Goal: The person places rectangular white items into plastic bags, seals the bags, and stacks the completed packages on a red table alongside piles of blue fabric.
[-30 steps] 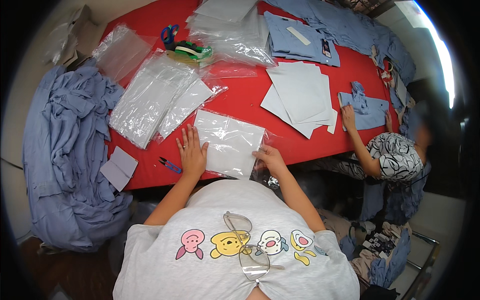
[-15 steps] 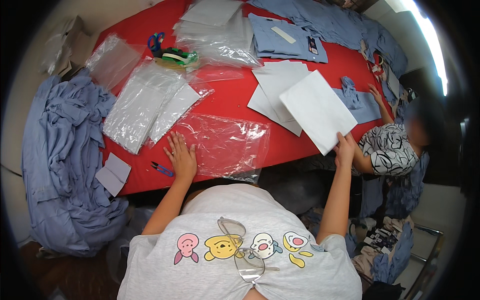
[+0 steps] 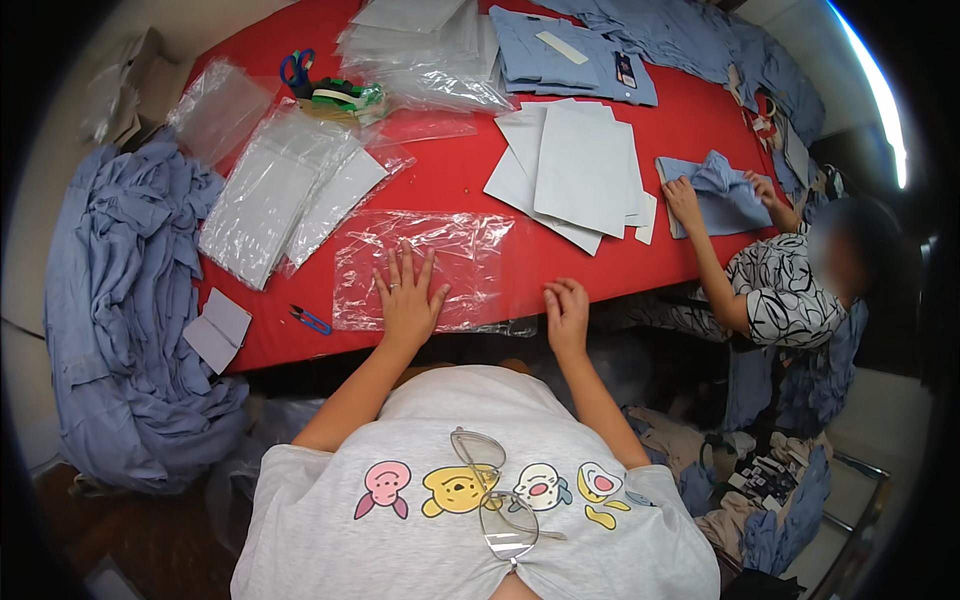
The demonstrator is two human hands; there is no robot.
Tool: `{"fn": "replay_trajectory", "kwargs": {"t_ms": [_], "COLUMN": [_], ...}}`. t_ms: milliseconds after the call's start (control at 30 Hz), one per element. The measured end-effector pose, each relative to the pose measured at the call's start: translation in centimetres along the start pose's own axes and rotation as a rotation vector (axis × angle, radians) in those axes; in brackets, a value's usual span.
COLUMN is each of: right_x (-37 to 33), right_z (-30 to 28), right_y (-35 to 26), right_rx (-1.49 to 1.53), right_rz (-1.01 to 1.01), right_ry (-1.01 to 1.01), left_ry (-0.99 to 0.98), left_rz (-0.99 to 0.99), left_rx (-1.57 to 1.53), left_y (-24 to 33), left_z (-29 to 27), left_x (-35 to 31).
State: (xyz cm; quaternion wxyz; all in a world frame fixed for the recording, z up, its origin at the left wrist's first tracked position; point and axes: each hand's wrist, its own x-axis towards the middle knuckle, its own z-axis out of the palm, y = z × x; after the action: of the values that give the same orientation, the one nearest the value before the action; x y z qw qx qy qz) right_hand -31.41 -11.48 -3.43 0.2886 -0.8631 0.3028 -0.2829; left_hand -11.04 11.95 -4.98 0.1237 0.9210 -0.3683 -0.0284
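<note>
Since half a second earlier, the right hand (image 3: 567, 305) had come back from holding a white card sheet out over the counter (image 3: 460, 185), and that sheet now lay on the stack of white card sheets (image 3: 580, 165); the clear plastic bag (image 3: 425, 268) had stayed put under the left hand (image 3: 408, 295).

That bag lay flat and crinkled near the front edge of the red counter, directly ahead of the person. The left hand pressed down on its lower middle, palm flat, fingers spread wide and pointing away, forearm running straight in from below. The right hand rested at the counter edge just right of the bag, fingers curled under loosely, gripping nothing; whether it touched the bag's right edge could not be told.

Left of the bag lay small blue-handled snips (image 3: 312, 320), and beyond them a spread of more clear bags (image 3: 275, 195). Blue scissors (image 3: 295, 68) and a green tape roll (image 3: 345, 97) sat toward the far left. A heap of blue shirts (image 3: 120, 320) hung off the counter's left end, and a folded blue shirt (image 3: 575, 45) lay at the far side. To the right, another person's hands (image 3: 685, 200) worked a blue garment (image 3: 720, 190).
</note>
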Motion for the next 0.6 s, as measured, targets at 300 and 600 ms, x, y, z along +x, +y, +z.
{"fn": "replay_trajectory", "kwargs": {"t_ms": [300, 600], "right_x": [0.8, 0.9], "right_z": [1.8, 2.7], "right_y": [-5.2, -6.2], "right_rx": [0.273, 0.052], "right_rz": [0.332, -0.334], "right_ry": [-0.329, -0.353], "left_ry": [-0.084, -0.063], "left_rz": [0.285, 0.263], "left_rx": [-0.152, -0.244], "left_y": [4.0, 4.1], "left_z": [-0.2, -0.4], "left_x": [1.3, 2.8]}}
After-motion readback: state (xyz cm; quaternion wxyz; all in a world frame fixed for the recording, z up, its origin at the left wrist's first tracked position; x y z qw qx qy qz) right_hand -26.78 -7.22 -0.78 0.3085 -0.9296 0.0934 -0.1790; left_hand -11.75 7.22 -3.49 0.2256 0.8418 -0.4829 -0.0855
